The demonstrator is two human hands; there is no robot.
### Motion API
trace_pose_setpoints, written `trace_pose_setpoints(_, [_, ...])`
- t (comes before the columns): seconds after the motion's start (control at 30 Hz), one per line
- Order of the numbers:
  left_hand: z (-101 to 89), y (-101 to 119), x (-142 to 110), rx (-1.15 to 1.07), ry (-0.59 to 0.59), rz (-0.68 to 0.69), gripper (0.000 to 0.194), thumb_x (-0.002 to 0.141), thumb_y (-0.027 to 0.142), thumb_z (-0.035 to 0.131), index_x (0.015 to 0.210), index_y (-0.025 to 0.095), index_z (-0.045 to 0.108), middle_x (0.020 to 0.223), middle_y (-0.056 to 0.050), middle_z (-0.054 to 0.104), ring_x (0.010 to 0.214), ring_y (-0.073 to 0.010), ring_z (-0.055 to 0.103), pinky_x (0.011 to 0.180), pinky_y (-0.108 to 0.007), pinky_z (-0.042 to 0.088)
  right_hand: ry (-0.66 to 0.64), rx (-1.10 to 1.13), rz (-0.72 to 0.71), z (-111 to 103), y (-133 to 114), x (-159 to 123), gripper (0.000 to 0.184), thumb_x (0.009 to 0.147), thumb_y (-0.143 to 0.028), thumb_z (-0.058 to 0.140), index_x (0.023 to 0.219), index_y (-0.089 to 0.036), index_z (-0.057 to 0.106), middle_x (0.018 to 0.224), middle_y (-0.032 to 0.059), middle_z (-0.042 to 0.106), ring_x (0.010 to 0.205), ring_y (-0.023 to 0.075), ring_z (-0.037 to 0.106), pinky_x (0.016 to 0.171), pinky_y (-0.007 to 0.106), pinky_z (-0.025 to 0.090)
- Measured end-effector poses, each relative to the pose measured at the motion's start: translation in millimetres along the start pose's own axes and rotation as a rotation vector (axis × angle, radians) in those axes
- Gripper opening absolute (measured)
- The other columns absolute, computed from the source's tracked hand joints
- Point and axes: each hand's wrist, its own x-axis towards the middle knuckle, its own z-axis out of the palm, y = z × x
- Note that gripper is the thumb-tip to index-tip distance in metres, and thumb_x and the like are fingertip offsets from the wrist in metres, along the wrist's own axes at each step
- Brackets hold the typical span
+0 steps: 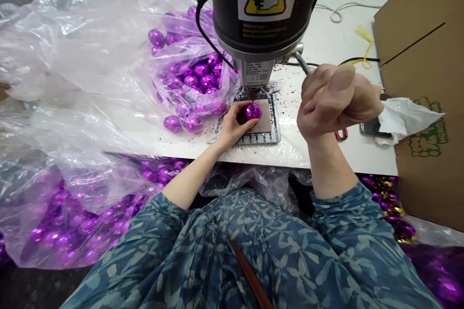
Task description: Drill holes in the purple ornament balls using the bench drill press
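Note:
My left hand [234, 125] grips a shiny purple faceted ball [253, 112] between thumb and fingers. The ball rests on a tan square board [266, 123] over the slotted metal base [276, 130] of a drill press [268, 24]. Just above the ball sits the drill's chuck [253, 91]; whether the bit touches the ball I cannot tell. A dark round spot shows on top of the ball. My right hand [335, 96] is closed around the end of the press's metal feed lever [301, 62], its fingers hiding the grip.
A large clear plastic bag [90, 58] holding many purple balls [201, 75] spreads over the left side. Dark shavings litter the white table [293, 145]. On the right stand a cardboard box [420, 58], a crumpled tissue [406, 116] and a phone-like dark object [369, 128].

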Motion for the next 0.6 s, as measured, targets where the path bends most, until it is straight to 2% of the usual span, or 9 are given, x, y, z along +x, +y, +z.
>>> trace_pose_setpoints(0.1, [-0.2,-0.6,-0.8,0.012,0.0,-0.007,0.063,0.088,0.051,0.094,0.138,0.024,0.066,0.135,-0.01,0.078,0.127,-0.0293,0.076,0.116,-0.046,0.06,-0.009,0.094,-0.08,-5.8,11.7,-11.6,0.085,0.102,-0.062,0.055,0.049,-0.016,0.008,0.038,-0.0007,0.01,0.037,0.0054,0.021,0.046,0.032,0.019])
trace_pose_setpoints(0.2, [1.0,-2.6,-1.2,0.01,0.012,-0.007,0.062,0.088,0.05,0.095,0.137,0.024,0.066,0.135,-0.011,0.078,0.128,-0.0297,0.075,0.116,-0.047,0.06,-0.015,0.143,-0.083,-3.1,3.5,-11.6,0.081,0.102,-0.051,0.061,0.046,-0.015,0.014,0.037,-0.002,0.014,0.035,0.0051,0.023,0.042,0.029,0.021])
trace_pose_setpoints(0.33, [4.5,-1.9,0.3,-0.003,0.023,-0.018,0.061,0.088,0.048,0.095,0.137,0.024,0.066,0.133,-0.01,0.078,0.128,-0.0296,0.075,0.116,-0.046,0.06,0.028,0.147,0.0,19.0,-26.5,22.3,0.071,0.104,-0.05,0.058,0.053,-0.013,0.026,0.044,-0.0039,0.022,0.038,-0.0012,0.024,0.047,0.024,0.013])
trace_pose_setpoints(0.4, [4.8,1.8,-2.1,0.003,0.064,-0.012,0.059,0.09,0.049,0.094,0.135,0.025,0.066,0.132,-0.01,0.077,0.127,-0.0289,0.074,0.116,-0.046,0.06,-0.003,0.119,0.096,31.0,-38.0,47.7,0.066,0.095,-0.06,0.066,0.057,-0.014,0.037,0.049,-0.0056,0.03,0.043,-0.0042,0.031,0.052,0.02,0.02])
trace_pose_setpoints(0.5, [-0.9,8.8,-22.5,0.076,0.175,0.053,0.053,0.093,0.052,0.089,0.132,0.025,0.066,0.128,-0.009,0.075,0.123,-0.028,0.074,0.113,-0.047,0.061,-0.153,0.073,0.245,39.9,-44.2,76.9,0.068,0.099,-0.06,0.057,0.054,-0.02,0.026,0.047,-0.0048,0.029,0.043,-0.0046,0.036,0.055,0.017,0.027])
trace_pose_setpoints(0.57, [-9.5,9.8,-51.7,0.149,0.178,0.128,0.049,0.091,0.054,0.089,0.125,0.026,0.068,0.122,-0.009,0.074,0.117,-0.0282,0.074,0.109,-0.05,0.063,-0.2,0.046,0.34,40.6,-44.9,84.9,0.063,0.104,-0.045,0.049,0.053,-0.024,0.017,0.047,-0.0039,0.027,0.044,-0.0054,0.037,0.055,0.013,0.03])
trace_pose_setpoints(0.6, [-14.7,8.1,-70.5,0.18,0.133,0.165,0.048,0.089,0.055,0.09,0.121,0.027,0.07,0.118,-0.009,0.075,0.112,-0.0283,0.074,0.105,-0.05,0.065,-0.194,0.046,0.378,40.4,-45.6,86.0,0.06,0.105,-0.034,0.046,0.054,-0.024,0.015,0.047,-0.0037,0.026,0.045,-0.006,0.038,0.056,0.011,0.03])
